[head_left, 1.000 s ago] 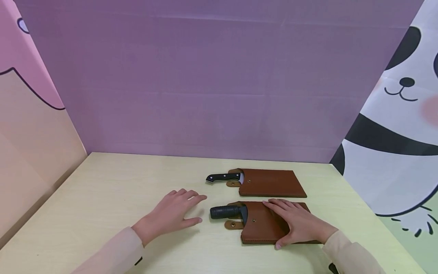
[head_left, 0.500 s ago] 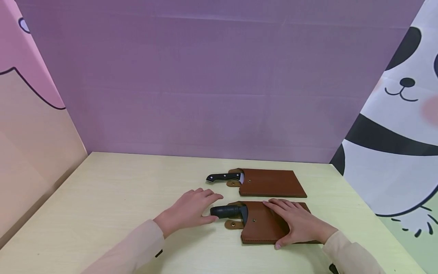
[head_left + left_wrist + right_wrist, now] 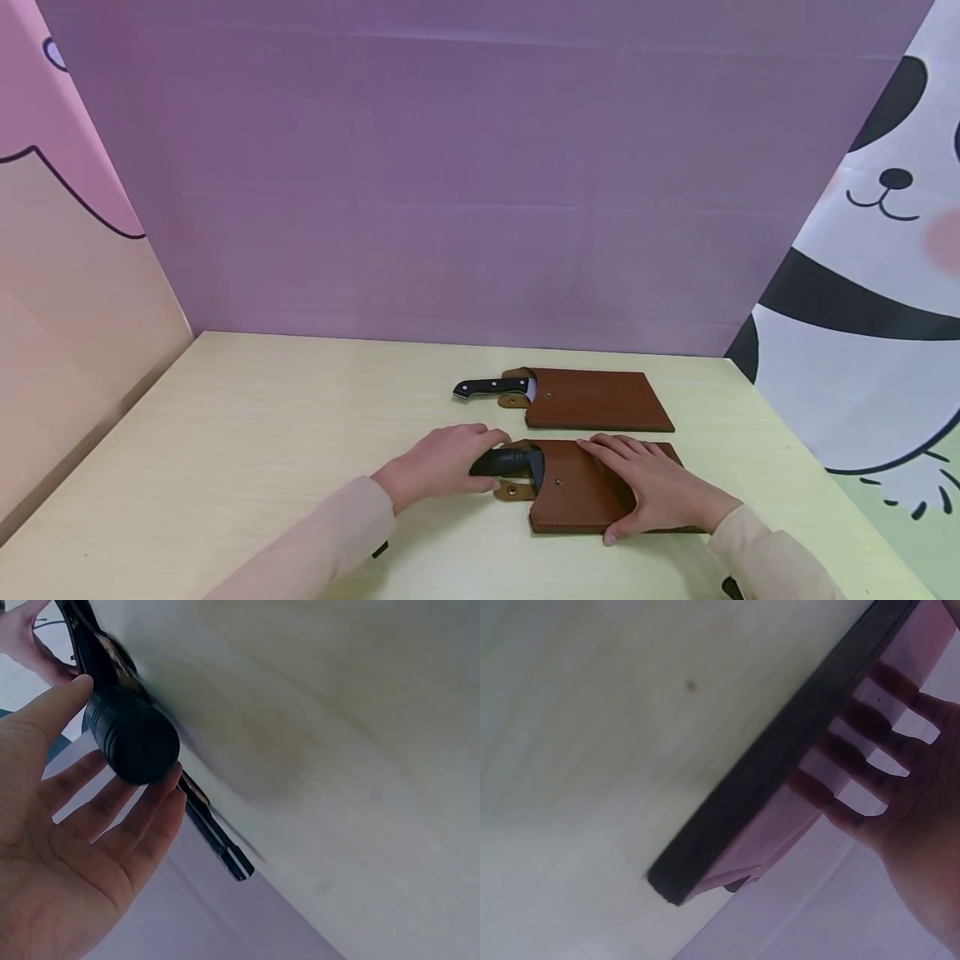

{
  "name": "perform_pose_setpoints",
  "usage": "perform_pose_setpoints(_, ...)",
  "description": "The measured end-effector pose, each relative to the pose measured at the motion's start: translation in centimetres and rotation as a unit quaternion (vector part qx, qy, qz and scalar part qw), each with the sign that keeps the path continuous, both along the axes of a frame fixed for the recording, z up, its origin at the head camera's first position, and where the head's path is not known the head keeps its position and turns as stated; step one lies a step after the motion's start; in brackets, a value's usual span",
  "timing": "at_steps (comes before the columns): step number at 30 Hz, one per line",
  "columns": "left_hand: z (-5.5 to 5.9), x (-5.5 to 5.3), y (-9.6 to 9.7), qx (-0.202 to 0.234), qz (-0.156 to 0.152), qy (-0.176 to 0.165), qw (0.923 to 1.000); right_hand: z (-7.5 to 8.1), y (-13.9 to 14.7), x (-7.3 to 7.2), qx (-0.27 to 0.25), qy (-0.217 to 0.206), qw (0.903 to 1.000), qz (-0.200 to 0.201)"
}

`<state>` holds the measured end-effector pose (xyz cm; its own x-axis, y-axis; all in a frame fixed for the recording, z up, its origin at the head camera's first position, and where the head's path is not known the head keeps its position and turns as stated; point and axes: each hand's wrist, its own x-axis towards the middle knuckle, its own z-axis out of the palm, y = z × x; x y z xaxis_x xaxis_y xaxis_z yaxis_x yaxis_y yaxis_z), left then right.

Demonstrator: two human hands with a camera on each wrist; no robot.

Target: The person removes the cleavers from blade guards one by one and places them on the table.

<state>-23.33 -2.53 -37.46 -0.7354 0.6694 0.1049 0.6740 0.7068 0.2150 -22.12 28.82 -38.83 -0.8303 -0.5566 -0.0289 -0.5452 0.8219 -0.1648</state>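
In the head view, a cleaver with a thick black handle (image 3: 504,462) sits in the nearer brown leather sheath (image 3: 570,502), its blade mostly hidden inside. My left hand (image 3: 442,462) reaches around the handle's end, thumb on the near side and fingers on the far side. The left wrist view shows the round butt (image 3: 139,746) between thumb and loosely bent fingers, with space before the palm. My right hand (image 3: 660,487) rests on the sheath with fingers spread and thumb at its near edge. Seen from the right wrist, those fingers lie across the sheath (image 3: 742,799).
Behind lies a second brown sheath (image 3: 600,400) holding a knife with a riveted black handle (image 3: 491,387). Both sheaths have tan snap straps beside the handles. A purple backdrop (image 3: 480,183) rises at the back edge of the pale wooden table (image 3: 285,400).
My left hand has moved right, from apart on the table's left side to around the black handle. The right hand and both sheaths have stayed in place.
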Motion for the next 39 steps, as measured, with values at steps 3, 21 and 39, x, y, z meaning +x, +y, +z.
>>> perform_pose_setpoints(3, -0.3, -0.2, 0.4, 0.001, 0.001, -0.009, 1.0, -0.1, 0.1, -0.1, 0.0, 0.003, 1.0, 0.002)
perform_pose_setpoints(21, -1.2, -1.6, 1.2, -0.002, -0.017, -0.044, 0.9989, 0.2, -0.1, -0.2, -0.003, -0.009, 0.9999, -0.004)
perform_pose_setpoints(39, -1.6, -3.1, 0.8, 0.016, -0.068, -0.086, 0.9939, 0.1, 0.0, -0.2, -0.003, 0.04, 0.9992, 0.004)
